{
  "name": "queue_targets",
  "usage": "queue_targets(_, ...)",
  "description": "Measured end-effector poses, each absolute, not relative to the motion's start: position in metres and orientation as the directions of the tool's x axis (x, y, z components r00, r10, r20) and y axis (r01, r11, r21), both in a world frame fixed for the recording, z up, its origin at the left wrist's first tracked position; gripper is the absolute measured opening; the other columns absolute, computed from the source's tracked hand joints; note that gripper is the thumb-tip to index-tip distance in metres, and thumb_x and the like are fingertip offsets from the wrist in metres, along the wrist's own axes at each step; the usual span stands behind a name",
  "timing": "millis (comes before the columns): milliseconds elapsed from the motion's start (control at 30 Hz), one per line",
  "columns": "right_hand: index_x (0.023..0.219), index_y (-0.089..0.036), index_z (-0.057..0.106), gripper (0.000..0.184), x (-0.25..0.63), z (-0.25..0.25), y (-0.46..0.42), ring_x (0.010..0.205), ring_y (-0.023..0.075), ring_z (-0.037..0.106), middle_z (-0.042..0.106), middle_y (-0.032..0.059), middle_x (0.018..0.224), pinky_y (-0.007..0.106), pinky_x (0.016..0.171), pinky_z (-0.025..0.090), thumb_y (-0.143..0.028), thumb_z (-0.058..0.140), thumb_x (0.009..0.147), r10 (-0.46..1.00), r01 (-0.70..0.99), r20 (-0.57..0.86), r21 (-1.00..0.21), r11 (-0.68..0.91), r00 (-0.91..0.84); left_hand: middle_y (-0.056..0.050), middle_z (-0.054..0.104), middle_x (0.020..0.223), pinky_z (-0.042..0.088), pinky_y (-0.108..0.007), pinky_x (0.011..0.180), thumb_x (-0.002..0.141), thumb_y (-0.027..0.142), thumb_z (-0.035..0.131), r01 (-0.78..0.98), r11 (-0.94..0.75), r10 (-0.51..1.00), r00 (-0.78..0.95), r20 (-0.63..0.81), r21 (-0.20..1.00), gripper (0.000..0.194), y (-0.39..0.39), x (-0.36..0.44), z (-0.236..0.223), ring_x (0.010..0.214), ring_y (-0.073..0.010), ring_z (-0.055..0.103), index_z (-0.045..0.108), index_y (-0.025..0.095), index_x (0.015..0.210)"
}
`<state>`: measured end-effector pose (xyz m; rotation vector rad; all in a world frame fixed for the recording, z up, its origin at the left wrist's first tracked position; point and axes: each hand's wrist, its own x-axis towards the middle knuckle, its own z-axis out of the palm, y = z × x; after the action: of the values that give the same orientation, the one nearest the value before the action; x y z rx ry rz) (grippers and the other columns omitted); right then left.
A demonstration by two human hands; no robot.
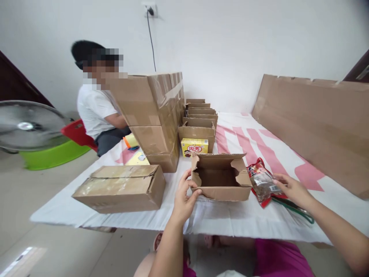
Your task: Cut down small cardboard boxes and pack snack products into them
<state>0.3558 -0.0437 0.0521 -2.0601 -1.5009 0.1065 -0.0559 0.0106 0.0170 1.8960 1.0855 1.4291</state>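
My left hand [184,198] grips the near left corner of a small open cardboard box [220,177], thumb and fingers closed on its edge. The box stands upright with its flaps spread and looks bare inside. My right hand [291,188] lies to the right of the box with its fingers closed on the end of a red and clear snack packet [262,181], which rests on the white sheet [230,219] against the box's right side.
A yellow snack box [194,147] stands behind the open box, before a row of several open cartons [198,119]. Stacked large cartons [155,115] and a flat long carton [121,188] lie left. A cardboard sheet [317,123] leans right. Another person [98,115] sits far left, near a fan [25,125].
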Motion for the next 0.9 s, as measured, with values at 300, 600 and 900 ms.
queue_targets(300,0.132,-0.021,0.051,0.044,0.284,0.099,-0.037,0.121,0.0306,0.055,0.06,0.0142,0.126,0.051,0.101,0.046,-0.039,0.057,0.091,0.679,0.942,0.729,-0.161,0.296,-0.089,-0.012,0.047,0.137,0.044,-0.047,0.103,0.085,0.034,0.065,0.257,-0.624,0.781,0.196,0.592,0.738,0.019,0.007,-0.061,0.024,0.128,-0.028,0.048,0.057,0.02,0.077)
queue_targets(600,0.094,-0.021,0.069,0.019,0.214,0.122,-0.011,0.079,0.0181,0.062,0.071,0.004,0.084,0.033,0.073,0.051,-0.011,0.052,0.093,0.535,0.815,0.677,0.171,0.553,-0.505,-0.012,0.051,0.134,0.048,-0.041,0.1,0.085,0.03,0.065,0.268,-0.632,0.775,0.208,0.597,0.727,0.022,0.004,-0.063,0.026,0.125,-0.0265,0.051,0.057,0.018,0.068)
queue_targets(900,0.124,-0.026,0.064,0.046,0.216,0.12,-0.028,0.086,0.0176,0.058,0.069,0.0046,0.097,0.033,0.077,0.051,-0.002,0.046,0.089,0.463,0.68,0.593,0.206,0.704,-0.659,-0.01,0.053,0.122,0.049,-0.039,0.094,0.081,0.025,0.069,0.322,-0.639,0.763,0.154,0.627,0.699,0.018,0.004,-0.06,0.025,0.116,-0.0252,0.055,0.058,0.018,0.068)
